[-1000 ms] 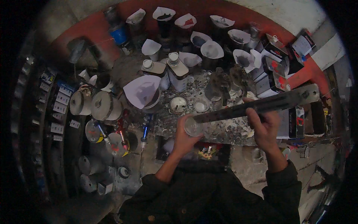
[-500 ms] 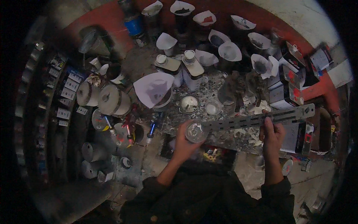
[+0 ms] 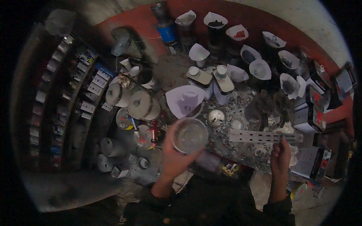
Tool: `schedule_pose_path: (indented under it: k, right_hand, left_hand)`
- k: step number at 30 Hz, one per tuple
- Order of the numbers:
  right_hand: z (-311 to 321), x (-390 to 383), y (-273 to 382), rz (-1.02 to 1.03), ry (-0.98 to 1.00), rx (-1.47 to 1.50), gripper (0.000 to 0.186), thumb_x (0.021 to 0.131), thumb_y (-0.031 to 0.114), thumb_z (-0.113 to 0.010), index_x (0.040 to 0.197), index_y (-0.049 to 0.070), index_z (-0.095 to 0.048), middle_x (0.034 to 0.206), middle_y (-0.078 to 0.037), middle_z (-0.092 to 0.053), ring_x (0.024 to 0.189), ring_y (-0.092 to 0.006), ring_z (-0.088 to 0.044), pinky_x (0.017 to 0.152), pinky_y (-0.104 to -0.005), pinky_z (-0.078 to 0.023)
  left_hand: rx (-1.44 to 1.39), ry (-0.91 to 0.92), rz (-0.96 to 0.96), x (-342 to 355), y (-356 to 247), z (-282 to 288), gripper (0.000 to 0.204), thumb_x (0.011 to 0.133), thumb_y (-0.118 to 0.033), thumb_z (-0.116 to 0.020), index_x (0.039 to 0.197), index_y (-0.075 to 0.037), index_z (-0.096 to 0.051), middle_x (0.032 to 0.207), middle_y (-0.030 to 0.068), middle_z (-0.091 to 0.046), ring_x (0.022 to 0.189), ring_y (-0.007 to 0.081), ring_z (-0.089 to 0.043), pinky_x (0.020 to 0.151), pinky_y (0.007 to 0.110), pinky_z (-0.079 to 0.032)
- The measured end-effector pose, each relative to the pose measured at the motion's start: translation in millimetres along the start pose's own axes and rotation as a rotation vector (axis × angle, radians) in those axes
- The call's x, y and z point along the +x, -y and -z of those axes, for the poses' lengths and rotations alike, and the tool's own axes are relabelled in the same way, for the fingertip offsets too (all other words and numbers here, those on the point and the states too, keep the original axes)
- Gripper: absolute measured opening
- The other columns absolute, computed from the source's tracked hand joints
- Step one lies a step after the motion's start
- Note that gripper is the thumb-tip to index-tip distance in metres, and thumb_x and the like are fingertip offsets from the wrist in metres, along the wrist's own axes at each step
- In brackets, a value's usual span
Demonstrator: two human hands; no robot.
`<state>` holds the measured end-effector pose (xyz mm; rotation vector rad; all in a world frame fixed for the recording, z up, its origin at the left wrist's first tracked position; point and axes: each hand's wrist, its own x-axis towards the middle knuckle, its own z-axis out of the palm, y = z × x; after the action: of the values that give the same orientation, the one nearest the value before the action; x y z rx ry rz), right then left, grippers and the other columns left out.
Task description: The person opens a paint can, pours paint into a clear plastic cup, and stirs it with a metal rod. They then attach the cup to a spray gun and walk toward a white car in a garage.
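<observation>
In my left hand (image 3: 173,160) is a clear plastic cup (image 3: 190,135), held with fingers wrapped round it; its contents are hard to make out. My right hand (image 3: 281,156) grips a long, flat metal strip with slots (image 3: 250,136), held level to the right of the cup, apart from it. Beyond the cup sit a large white paper filter (image 3: 183,98) on a container and an open round can (image 3: 216,117). A small cup (image 3: 237,123) is just behind the strip.
A cluttered, stained bench holds two metal cans (image 3: 223,84), white filter cones in holders (image 3: 259,68) along the back, lidded tubs (image 3: 138,104) and spray guns (image 3: 153,133). Rectangular cans (image 3: 309,113) stand at the right; shelving with small cans and boxes (image 3: 86,90) lines the left.
The strip's end, earlier at the cup in my left hand, is now away from it. The cup has come nearer the camera, and the whole view has shifted, with more left shelving showing.
</observation>
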<state>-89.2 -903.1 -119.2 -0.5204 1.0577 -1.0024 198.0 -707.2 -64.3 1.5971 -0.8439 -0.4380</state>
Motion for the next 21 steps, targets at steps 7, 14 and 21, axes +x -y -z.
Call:
schedule_pose_path:
  k: [7, 14, 21]
  right_hand:
    - [19.4, 10.7, 8.4, 0.031, -0.002, 0.059, 0.018, 0.096, 0.027, -0.063, 0.095, 0.010, -0.055, 0.066, 0.005, -0.042, 0.056, -0.0042, -0.039, 0.043, -0.0198, -0.031]
    - [25.8, 18.4, 14.0, 0.058, -0.056, 0.039, 0.017, 0.098, 0.024, -0.061, 0.091, 0.011, -0.054, 0.066, 0.005, -0.039, 0.055, -0.0041, -0.035, 0.043, -0.0220, -0.028]
    - [24.2, 18.4, 18.2, 0.137, -0.021, -0.001, 0.018, 0.099, 0.025, -0.060, 0.088, 0.012, -0.054, 0.064, 0.006, -0.037, 0.055, -0.0043, -0.033, 0.042, -0.0226, -0.026]
  left_hand:
    - [0.309, -0.077, -0.079, 56.9, -0.5, 48.8, 0.075, 0.065, -0.011, -0.082, 0.132, -0.002, -0.051, 0.124, 0.0139, -0.057, 0.116, 0.0258, -0.057, 0.100, 0.037, -0.044]
    - [0.637, -0.041, -0.201, 80.5, 11.4, 53.8, 0.072, 0.064, -0.012, -0.077, 0.131, -0.005, -0.053, 0.117, 0.0185, -0.055, 0.109, 0.0364, -0.057, 0.095, 0.041, -0.046]
    - [0.799, -0.032, -0.157, 83.3, 11.0, 49.7, 0.076, 0.061, -0.010, -0.077, 0.133, -0.008, -0.051, 0.117, 0.0193, -0.052, 0.110, 0.0394, -0.053, 0.095, 0.044, -0.044]
